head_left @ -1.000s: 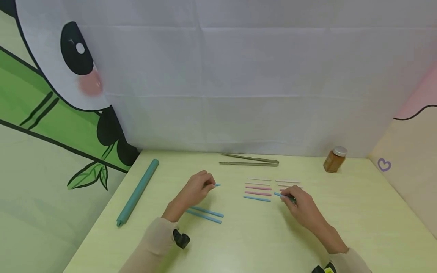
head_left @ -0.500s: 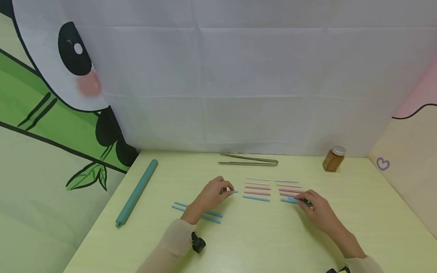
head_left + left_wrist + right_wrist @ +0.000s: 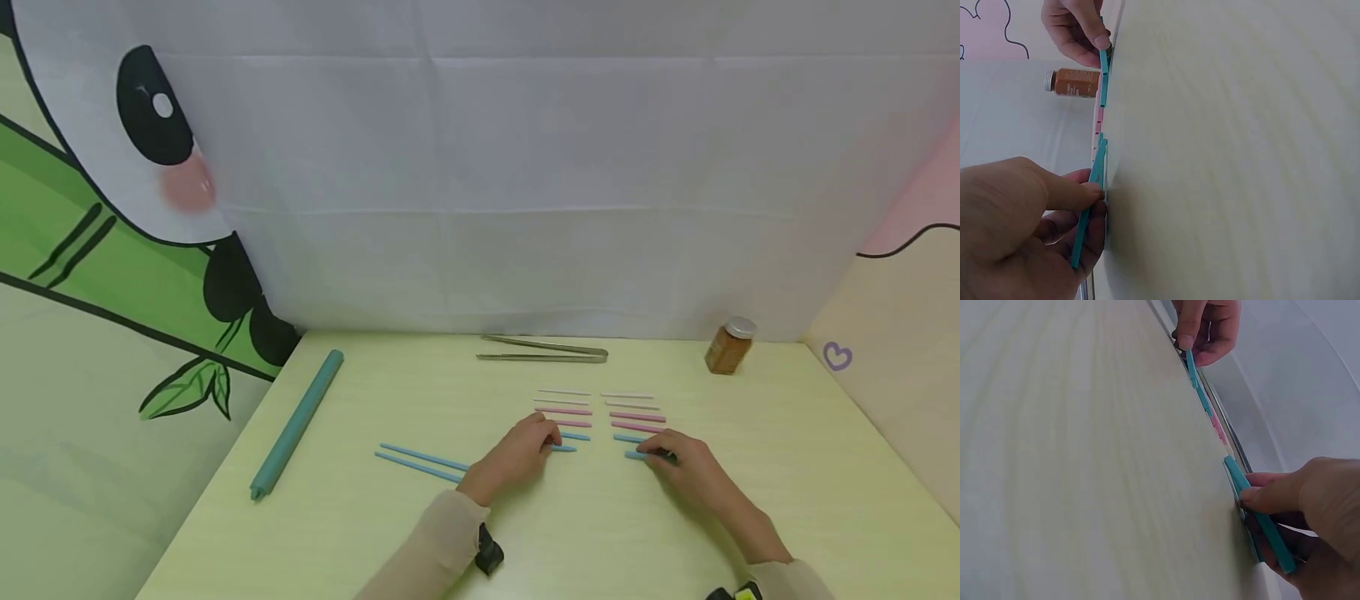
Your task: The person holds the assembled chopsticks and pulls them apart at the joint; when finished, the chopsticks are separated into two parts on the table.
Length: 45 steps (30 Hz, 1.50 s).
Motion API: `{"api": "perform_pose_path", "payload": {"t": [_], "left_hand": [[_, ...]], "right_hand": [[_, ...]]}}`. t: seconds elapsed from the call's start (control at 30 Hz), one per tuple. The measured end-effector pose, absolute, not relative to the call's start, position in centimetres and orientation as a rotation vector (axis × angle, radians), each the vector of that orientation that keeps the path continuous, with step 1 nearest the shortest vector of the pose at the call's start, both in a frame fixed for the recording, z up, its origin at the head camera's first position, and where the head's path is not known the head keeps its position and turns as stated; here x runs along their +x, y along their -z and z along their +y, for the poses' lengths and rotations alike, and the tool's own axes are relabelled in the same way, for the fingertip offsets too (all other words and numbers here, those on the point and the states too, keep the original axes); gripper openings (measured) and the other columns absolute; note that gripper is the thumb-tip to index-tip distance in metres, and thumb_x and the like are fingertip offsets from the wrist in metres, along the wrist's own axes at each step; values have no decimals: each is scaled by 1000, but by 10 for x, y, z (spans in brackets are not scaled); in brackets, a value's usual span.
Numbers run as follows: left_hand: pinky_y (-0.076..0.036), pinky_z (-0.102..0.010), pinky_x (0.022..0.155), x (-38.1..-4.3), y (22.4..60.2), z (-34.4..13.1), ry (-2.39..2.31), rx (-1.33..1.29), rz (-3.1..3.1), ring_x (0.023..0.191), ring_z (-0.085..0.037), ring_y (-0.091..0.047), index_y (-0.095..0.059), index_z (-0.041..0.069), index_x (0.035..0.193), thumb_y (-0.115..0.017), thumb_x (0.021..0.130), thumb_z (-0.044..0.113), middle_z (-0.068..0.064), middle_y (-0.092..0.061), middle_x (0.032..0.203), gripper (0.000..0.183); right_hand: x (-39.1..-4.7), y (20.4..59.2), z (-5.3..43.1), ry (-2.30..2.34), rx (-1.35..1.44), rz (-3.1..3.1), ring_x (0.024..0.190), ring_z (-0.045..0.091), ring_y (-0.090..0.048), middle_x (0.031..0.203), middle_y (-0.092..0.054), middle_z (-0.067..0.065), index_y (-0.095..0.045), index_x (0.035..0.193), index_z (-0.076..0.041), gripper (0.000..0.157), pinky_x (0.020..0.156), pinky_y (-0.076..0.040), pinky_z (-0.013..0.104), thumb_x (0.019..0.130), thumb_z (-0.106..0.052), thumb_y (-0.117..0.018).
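My left hand (image 3: 517,454) pinches a short blue stick (image 3: 1082,234) between thumb and fingers, low over the table at the near end of the left column of sticks. In the right wrist view, my right hand (image 3: 1329,512) pinches another blue stick (image 3: 1275,540), low at the near end of the right column. Each column has pale sticks farthest off, then pink sticks (image 3: 637,417), then a blue stick (image 3: 627,438). My left hand covers part of its column. Whether the held sticks touch the table I cannot tell.
Two longer-looking blue sticks (image 3: 420,456) lie left of my left hand, partly behind its wrist. A green roll (image 3: 296,427) lies along the table's left side. Metal tongs (image 3: 543,354) and a brown jar with a silver lid (image 3: 730,346) are at the back.
My left hand has moved right with its blue stick to the left column. My right hand has shifted right and nearer; a blue stick now shows lying in the right column beyond it.
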<state>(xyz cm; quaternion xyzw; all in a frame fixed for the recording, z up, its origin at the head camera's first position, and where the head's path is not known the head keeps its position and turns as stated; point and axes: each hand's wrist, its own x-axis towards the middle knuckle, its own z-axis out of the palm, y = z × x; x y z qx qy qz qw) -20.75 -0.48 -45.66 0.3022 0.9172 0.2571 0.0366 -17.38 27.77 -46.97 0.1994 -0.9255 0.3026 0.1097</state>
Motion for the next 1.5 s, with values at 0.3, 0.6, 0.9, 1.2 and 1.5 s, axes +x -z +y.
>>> {"api": "perform_pose_path", "payload": {"t": [0.3,0.6,0.9,1.2,1.5], "left_hand": [[-47,-20,82,-204,458,6,-743,928,2907,87,-11,-55,-67,12,93,-60,93,6,2,-59,89,9],[-47,-20,82,-203,459,8,-755,934,2941,87,-12,-56,-69,12,93,-60,92,5,2,-61,89,11],[-46,-20,82,-203,458,10,-791,936,2933,85,-12,-56,-73,10,93,-61,91,2,2,-62,87,15],[-46,-19,81,-206,459,10,-810,932,2915,85,-11,-56,-74,11,93,-60,91,0,3,-64,87,18],[-47,-21,84,-206,461,11,-752,953,2933,90,-12,-58,-73,13,99,-60,92,4,4,-65,93,17]], "right_hand": [[-173,470,275,-890,585,-2767,84,7,-60,95,-67,-4,-72,95,-14,19,70,-51,26,82,-1,-71],[-177,468,269,-873,525,-2807,97,23,-63,101,-68,0,-74,94,-15,19,82,-52,38,84,0,-69],[-178,471,266,-842,537,-2800,92,18,-62,96,-66,-4,-75,95,-15,17,77,-51,32,84,-2,-70],[-176,471,263,-865,491,-2801,96,23,-64,100,-67,-1,-75,97,-14,18,80,-52,38,85,-3,-70],[-175,470,261,-859,490,-2802,96,23,-63,101,-67,1,-75,97,-13,19,80,-51,40,84,-1,-69]]}}
